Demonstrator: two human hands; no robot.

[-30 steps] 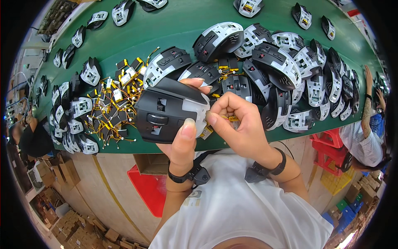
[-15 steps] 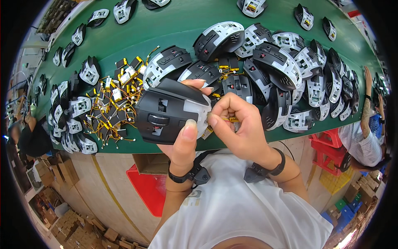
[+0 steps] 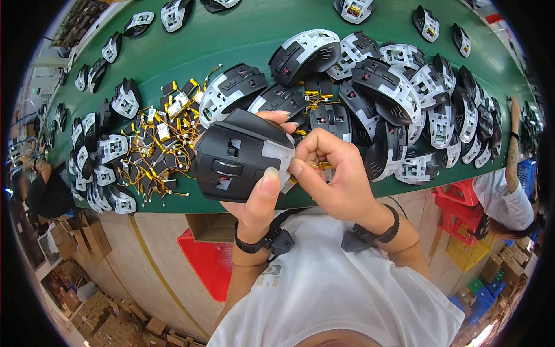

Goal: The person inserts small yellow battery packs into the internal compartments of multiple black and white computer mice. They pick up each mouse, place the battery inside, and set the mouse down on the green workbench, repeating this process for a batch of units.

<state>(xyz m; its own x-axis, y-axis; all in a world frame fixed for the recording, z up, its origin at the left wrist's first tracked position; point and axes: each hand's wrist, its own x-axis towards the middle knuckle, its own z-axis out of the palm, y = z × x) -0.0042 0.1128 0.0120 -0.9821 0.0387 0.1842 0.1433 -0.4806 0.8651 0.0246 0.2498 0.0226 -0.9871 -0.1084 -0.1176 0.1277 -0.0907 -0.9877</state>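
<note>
A black computer mouse (image 3: 245, 144) with a pale grey panel sits in my left hand (image 3: 257, 208), its scroll wheel facing up. My left thumb presses on the pale panel, and the other fingers wrap round the far side and beneath. Close against the pale end of the mouse, my right hand (image 3: 335, 176) pinches thumb and forefinger together. Whatever lies between those fingertips is too small and covered to make out. Behind the right hand, thin wires and yellow-taped parts show on the green bench (image 3: 243, 47).
Left of the held mouse lies a heap of small wired battery packs (image 3: 159, 144). Piled mouse shells (image 3: 387, 89) fill the bench's right, with another group (image 3: 101, 150) at far left. A red stool (image 3: 457, 208) and a co-worker's arm (image 3: 513, 144) are at the right.
The held mouse has tilted a little and shifted slightly right and down with my left hand. My right hand keeps its pinch almost in place. Mice at the far side sit slightly farther right.
</note>
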